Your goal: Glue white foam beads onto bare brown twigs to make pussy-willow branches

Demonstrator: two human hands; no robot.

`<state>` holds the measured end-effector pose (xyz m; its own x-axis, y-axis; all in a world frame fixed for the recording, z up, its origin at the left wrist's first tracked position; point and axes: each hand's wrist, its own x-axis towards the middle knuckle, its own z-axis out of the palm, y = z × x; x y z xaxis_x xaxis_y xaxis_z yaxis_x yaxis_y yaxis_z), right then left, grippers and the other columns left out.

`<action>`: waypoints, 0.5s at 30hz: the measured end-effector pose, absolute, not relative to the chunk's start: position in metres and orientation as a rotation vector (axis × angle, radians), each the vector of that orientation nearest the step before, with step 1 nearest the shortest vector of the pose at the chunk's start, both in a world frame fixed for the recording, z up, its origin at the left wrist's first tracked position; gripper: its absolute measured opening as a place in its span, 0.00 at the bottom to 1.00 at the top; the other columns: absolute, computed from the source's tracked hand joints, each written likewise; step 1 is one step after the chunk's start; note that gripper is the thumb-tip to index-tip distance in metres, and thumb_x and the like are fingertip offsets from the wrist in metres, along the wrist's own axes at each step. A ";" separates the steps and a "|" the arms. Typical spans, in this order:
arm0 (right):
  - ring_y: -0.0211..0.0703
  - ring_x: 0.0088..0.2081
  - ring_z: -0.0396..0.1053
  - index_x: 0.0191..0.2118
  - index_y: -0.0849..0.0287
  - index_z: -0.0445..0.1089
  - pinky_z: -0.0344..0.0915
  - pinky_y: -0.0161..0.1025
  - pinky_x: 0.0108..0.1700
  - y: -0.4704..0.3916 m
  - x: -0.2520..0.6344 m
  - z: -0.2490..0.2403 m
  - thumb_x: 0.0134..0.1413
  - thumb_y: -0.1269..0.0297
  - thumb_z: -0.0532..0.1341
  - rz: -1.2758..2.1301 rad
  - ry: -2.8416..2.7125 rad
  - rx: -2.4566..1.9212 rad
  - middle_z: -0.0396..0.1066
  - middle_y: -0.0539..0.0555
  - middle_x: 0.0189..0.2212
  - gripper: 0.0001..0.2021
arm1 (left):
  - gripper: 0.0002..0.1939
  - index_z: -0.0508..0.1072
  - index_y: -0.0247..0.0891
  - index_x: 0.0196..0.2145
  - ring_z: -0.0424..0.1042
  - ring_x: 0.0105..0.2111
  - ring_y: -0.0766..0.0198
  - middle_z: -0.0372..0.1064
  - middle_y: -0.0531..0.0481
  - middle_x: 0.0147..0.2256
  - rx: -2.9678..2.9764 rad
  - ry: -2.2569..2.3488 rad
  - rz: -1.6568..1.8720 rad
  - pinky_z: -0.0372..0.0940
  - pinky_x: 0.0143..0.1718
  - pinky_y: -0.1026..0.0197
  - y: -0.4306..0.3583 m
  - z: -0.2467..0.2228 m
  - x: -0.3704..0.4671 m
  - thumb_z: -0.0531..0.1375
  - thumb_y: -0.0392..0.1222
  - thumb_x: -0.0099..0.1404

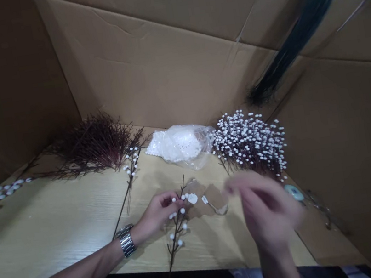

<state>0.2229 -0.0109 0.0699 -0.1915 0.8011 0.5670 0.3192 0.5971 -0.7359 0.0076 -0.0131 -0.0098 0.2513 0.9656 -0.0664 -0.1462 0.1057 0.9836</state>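
Observation:
My left hand (156, 213), with a metal watch (126, 241) at the wrist, pinches a thin brown artificial twig (176, 234) near its upper part. White berry-like beads sit along the twig's side shoots, while its tip is bare. Just right of the fingertips, a brown scrap (215, 197) lies on the table and bears a white paste-like dab (192, 198). My right hand (268, 210) is raised to the right of that scrap. Motion blurs its fingers, and I cannot make out whether anything is between them.
A plastic bag of white beads (186, 142) lies at the back, between bare brown twigs (96, 145) and a bundle of white-beaded twigs (248, 141). More beaded twigs (1, 192) lie far left. Cardboard walls (159, 59) enclose the table; dark strands (302, 31) lean at right.

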 end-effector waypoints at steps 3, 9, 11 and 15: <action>0.47 0.39 0.74 0.39 0.58 0.76 0.70 0.43 0.42 0.029 0.214 0.064 0.61 0.57 0.62 0.788 -1.766 -1.051 0.78 0.56 0.37 0.10 | 0.17 0.73 0.35 0.28 0.64 0.28 0.64 0.67 0.52 0.26 1.172 0.922 1.021 0.56 0.30 0.64 -0.018 -0.006 0.009 0.67 0.53 0.60; 0.43 0.36 0.73 0.36 0.60 0.77 0.67 0.38 0.40 0.045 0.210 0.049 0.57 0.53 0.64 1.109 -1.837 -1.048 0.78 0.54 0.34 0.14 | 0.18 0.73 0.35 0.29 0.67 0.30 0.63 0.68 0.52 0.28 1.222 0.877 0.989 0.58 0.32 0.63 -0.024 -0.011 0.013 0.67 0.54 0.61; 0.41 0.33 0.71 0.34 0.61 0.76 0.66 0.36 0.35 0.041 0.210 0.048 0.55 0.52 0.65 1.185 -1.840 -1.025 0.75 0.52 0.30 0.15 | 0.17 0.73 0.35 0.30 0.67 0.29 0.63 0.69 0.52 0.28 1.234 0.885 0.965 0.58 0.31 0.63 -0.027 -0.012 0.014 0.67 0.54 0.62; 0.40 0.31 0.69 0.33 0.61 0.75 0.64 0.35 0.34 0.036 0.212 0.049 0.55 0.52 0.65 1.279 -1.805 -0.987 0.74 0.51 0.29 0.15 | 0.17 0.75 0.35 0.31 0.68 0.29 0.63 0.71 0.51 0.28 1.270 0.906 0.919 0.59 0.32 0.63 -0.032 -0.007 0.013 0.67 0.53 0.62</action>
